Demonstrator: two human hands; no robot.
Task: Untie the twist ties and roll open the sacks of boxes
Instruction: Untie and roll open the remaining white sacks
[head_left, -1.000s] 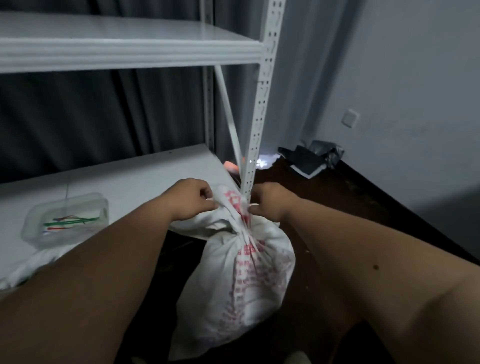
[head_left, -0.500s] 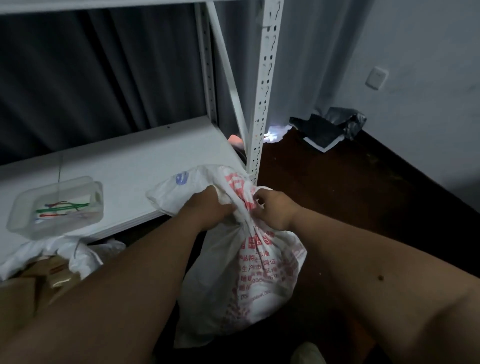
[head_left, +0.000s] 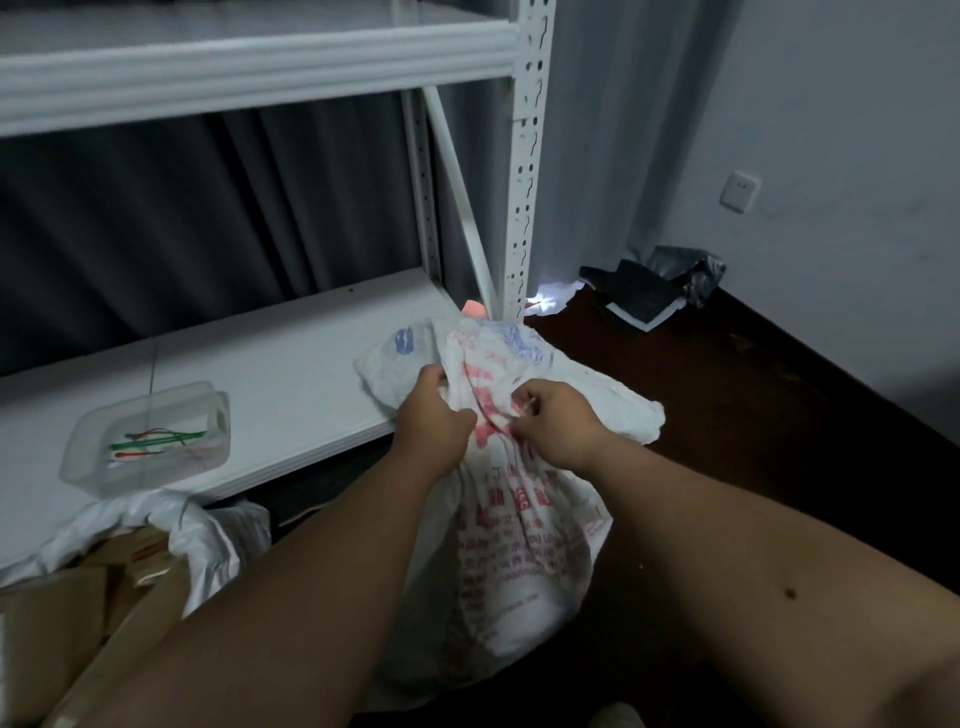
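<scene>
Since 0.5 s ago the top of the sack (head_left: 524, 530) has spread wider, a flap now fanning out to the right past the right hand (head_left: 558, 423), and since 1 s ago the gathered neck has come undone into loose folds. The left hand (head_left: 431, 415) grips a bunch of the white cloth at the sack's mouth, fingers curled into the folds; the right hand pinches the cloth just beside it, thumb and fingers closed on a crease with red print. The 2 hands are close but apart, with a ridge of fabric between them. The sack stands on the dark floor (head_left: 753, 415) in front of the white rack (head_left: 524, 171), its upper flap lying against the front edge of the lower shelf (head_left: 270, 374) near the upright post. Whether a twist tie is in either hand cannot be told. On the shelf to the left sits a clear tub (head_left: 148, 441) holding a few green and red ties (head_left: 156, 444). Below it, at the lower left, a 2nd sack (head_left: 171, 525) lies open with brown boxes (head_left: 78, 597) showing inside. A dark bundle (head_left: 654, 286) rests on the floor by the wall, under a wall socket (head_left: 738, 191)
</scene>
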